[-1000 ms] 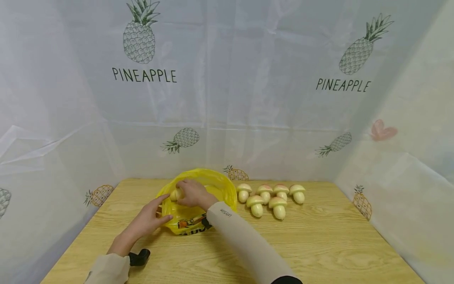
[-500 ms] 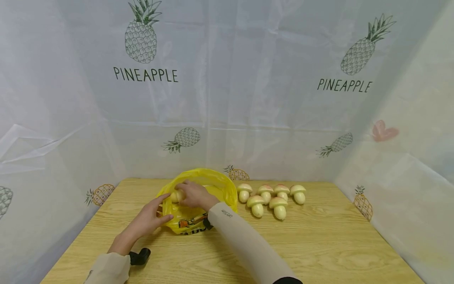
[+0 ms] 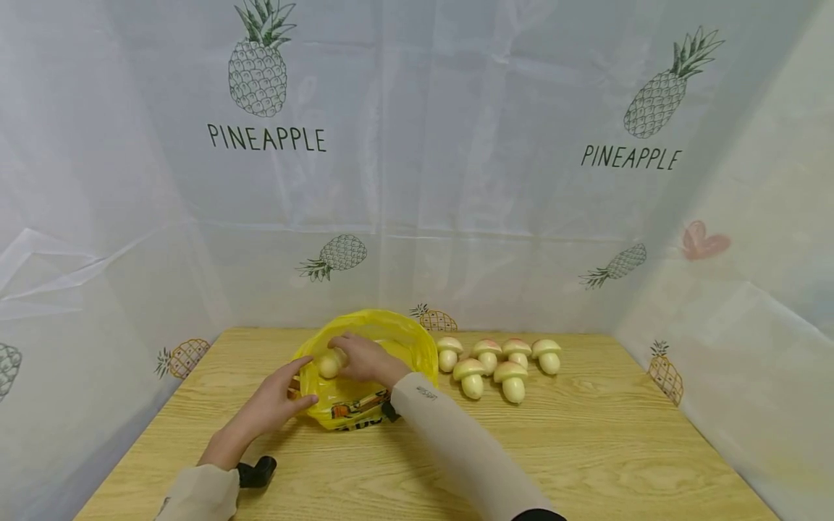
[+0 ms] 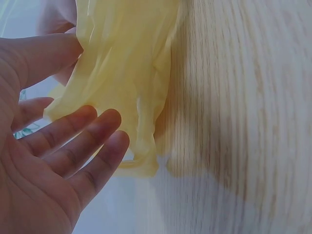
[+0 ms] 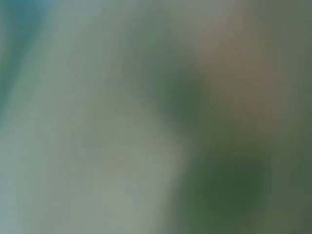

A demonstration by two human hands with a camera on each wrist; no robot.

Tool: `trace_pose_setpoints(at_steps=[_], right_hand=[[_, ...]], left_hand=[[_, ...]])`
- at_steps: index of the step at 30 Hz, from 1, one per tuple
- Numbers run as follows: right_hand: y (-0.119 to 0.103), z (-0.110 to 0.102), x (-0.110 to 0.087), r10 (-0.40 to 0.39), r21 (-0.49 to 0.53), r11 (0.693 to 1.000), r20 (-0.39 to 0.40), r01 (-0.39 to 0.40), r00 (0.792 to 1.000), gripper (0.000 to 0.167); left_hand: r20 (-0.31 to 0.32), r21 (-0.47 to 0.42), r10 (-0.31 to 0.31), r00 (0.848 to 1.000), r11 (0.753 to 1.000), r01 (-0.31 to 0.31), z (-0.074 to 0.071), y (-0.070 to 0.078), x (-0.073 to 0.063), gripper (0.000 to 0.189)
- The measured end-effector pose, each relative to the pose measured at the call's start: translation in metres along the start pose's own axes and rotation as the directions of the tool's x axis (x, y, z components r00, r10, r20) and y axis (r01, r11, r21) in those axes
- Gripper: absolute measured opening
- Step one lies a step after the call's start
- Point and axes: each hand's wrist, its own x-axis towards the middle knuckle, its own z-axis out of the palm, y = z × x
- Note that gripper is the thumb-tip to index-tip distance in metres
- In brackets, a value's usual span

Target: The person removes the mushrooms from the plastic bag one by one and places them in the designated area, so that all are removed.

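A yellow plastic bag (image 3: pixel 420 347) stands on the table with its mouth spread wide. My right hand (image 3: pixel 365 359) reaches into that mouth and holds a pale mushroom (image 3: pixel 328 365), whose rounded stem shows left of the fingers. At the bag's left side is my left hand (image 3: pixel 270 398); the left wrist view shows its fingers (image 4: pixel 92 141) spread and lightly bent, with the thumb against the yellow plastic (image 4: pixel 122 63). Glossy mushrooms with pinkish caps, such as the front one (image 3: pixel 512 381), lie to the right of the bag. Only blur fills the right wrist view.
The wooden table (image 3: pixel 586 449) extends in front of the bag and to the right. A white sheet (image 3: pixel 456 181) printed with pineapples hangs behind it and along both sides.
My right hand has shifted slightly right and nearer inside the bag, and more of the mushroom shows beside it. The left hand and the mushrooms on the table stay put.
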Motion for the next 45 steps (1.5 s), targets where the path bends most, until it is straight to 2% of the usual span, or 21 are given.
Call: trace_pose_setpoints(at_steps=[6,14,23,32,36,41,45], right_hand=[[0.010,-0.004,-0.007,-0.047,0.083,0.996,0.026,0.045,0.999,0.056],[0.019,-0.007,-0.010,-0.052,0.061,0.997,0.018,0.051,0.998,0.053],[0.016,-0.006,-0.010,-0.033,0.015,0.999,0.000,0.033,0.999,0.041],[0.023,-0.015,-0.013,-0.099,0.179,0.979,0.010,0.095,0.995,0.031],[0.024,-0.008,-0.010,-0.073,0.170,0.983,0.014,0.069,0.997,0.038],[0.020,0.002,-0.009,-0.020,0.134,0.991,0.004,0.019,1.000,0.060],[0.016,0.002,-0.011,0.005,0.140,0.990,0.011,-0.007,1.000,0.064]], left_hand=[[0.001,0.004,-0.005,1.000,1.000,0.005,0.000,-0.001,0.001,0.074],[0.003,-0.002,-0.012,1.000,1.000,0.012,0.000,-0.001,0.000,0.075],[0.004,0.006,-0.025,1.000,1.000,0.025,-0.001,0.003,0.000,0.074],[0.004,0.019,-0.027,1.000,0.999,0.027,-0.001,0.002,-0.001,0.075],[0.003,0.018,-0.025,1.000,1.000,0.025,-0.001,0.002,-0.001,0.074],[0.002,0.021,-0.028,1.000,0.999,0.028,-0.001,0.003,-0.002,0.074],[-0.001,0.025,-0.032,0.999,0.999,0.032,-0.001,0.004,-0.002,0.073]])
